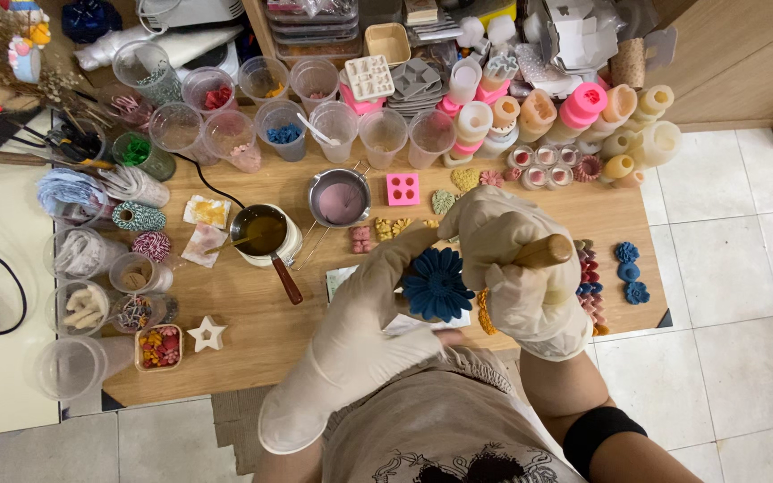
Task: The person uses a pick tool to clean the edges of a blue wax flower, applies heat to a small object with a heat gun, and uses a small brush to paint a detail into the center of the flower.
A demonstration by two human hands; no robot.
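Blue flower piece (pixel 437 284) sits pinched in the gloved left hand (pixel 378 295), over the wooden table's (pixel 252 349) near edge — right hand (pixel 516 268) fisted tight around a wooden handle (pixel 543 252). Moulds (pixel 402 189) and cups (pixel 334 125) crowd beyond — floor lies open rightward.

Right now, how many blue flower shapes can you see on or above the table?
4. One big dark blue flower is held in the gloved left hand. Three small blue flowers lie in a column near the table's right edge. Others may be hidden under the hands.
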